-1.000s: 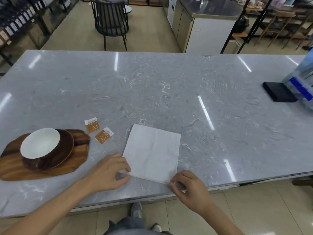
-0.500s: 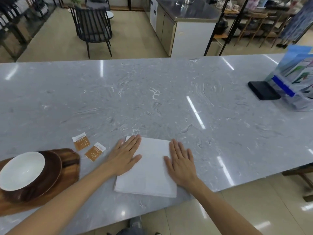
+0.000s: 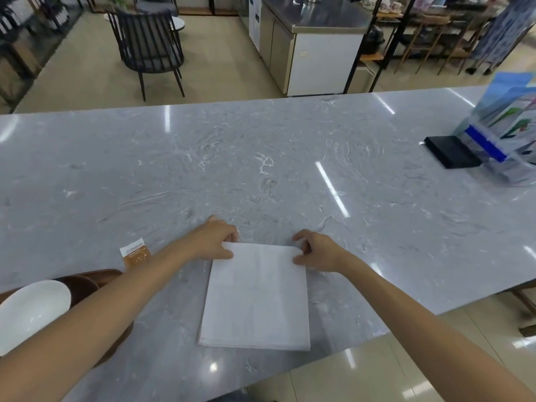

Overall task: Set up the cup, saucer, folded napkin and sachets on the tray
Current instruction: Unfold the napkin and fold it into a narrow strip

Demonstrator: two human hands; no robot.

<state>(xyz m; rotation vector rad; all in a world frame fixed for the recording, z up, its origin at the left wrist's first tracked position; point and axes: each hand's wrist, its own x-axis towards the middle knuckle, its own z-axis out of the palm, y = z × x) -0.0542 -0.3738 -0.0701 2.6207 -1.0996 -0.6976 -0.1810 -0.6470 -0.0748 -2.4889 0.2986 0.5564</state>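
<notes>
On bench centre, napkin (image 3: pixel 255 297) lies flat, left hand (image 3: pixel 213 240) and right hand (image 3: pixel 317 252) each pinching a far corner; thin, limp cloth, so grip both corners evenly or it sags and skews.

We stand at a long grey marble-look counter (image 3: pixel 261 158) in what looks like a café or shop: at eleven o'clock a black slatted metal chair (image 3: pixel 148 44), at one o'clock a steel-topped white service cabinet (image 3: pixel 316 39), at two o'clock a clear leaflet stand (image 3: pixel 504 132).
</notes>
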